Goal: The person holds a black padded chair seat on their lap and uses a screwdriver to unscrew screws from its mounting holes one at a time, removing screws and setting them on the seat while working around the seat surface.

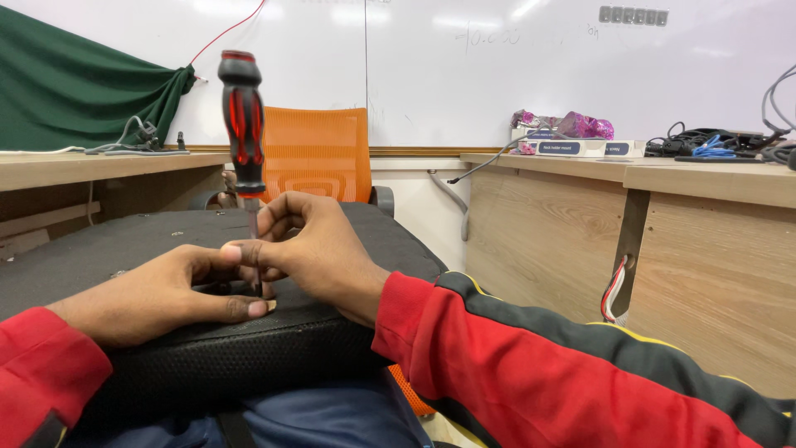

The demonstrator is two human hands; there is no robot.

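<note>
near, the black seat pad bears both hands: left hand and right hand pinch the upright screwdriver shaft; seating its tip seems underway, needing steady vertical alignment.

Both hands bare: left hand, right hand. No rings, watch or gloves visible. Fingers with short-trimmed nails.

Right arm in long red track-jacket sleeve of smooth synthetic fabric. Wide black band along upper side of sleeve, edged with thin yellow piping on both borders. Plain hemmed cuff at wrist, no elastic ribbing seen. Slight sheen and soft folds near cuff.

Left arm in matching red sleeve, only cuff end in view at lower left corner. Small dark patch with hint of yellow at bottom edge.

Dark navy trouser fabric over lap, low centre; black strip crossing it.
</note>
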